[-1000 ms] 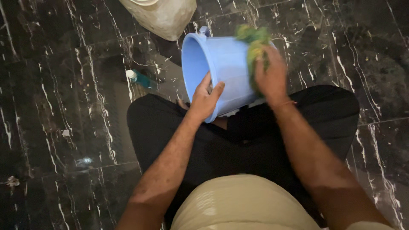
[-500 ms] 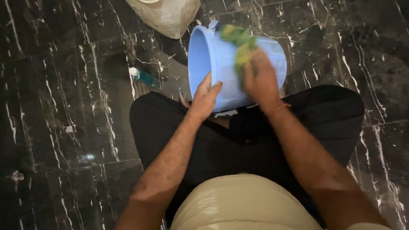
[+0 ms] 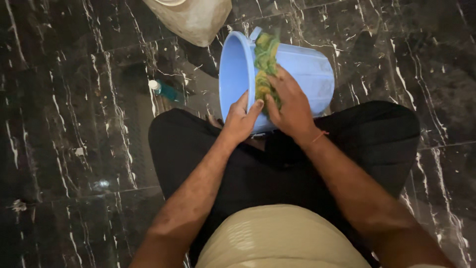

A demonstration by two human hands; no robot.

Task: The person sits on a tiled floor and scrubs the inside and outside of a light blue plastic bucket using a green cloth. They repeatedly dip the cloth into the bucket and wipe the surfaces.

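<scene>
A light blue plastic bucket (image 3: 307, 69) lies tipped on its side against my crossed legs, its mouth facing left. My left hand (image 3: 240, 119) grips the bucket's rim at the near edge. My right hand (image 3: 290, 106) presses a green and yellow cloth (image 3: 265, 59) against the bucket's outer wall, right beside the rim. The two hands almost touch. The cloth drapes up over the rim above my fingers.
I sit cross-legged in black trousers (image 3: 198, 149) on a black marble floor (image 3: 64, 124) with white veins. A small teal bottle (image 3: 163, 90) with a white cap lies left of the bucket. A pale grey container (image 3: 193, 20) stands at the top.
My right hand has slid the cloth leftward along the bucket's outer wall, from its far side toward the rim. The left hand keeps its hold on the rim.
</scene>
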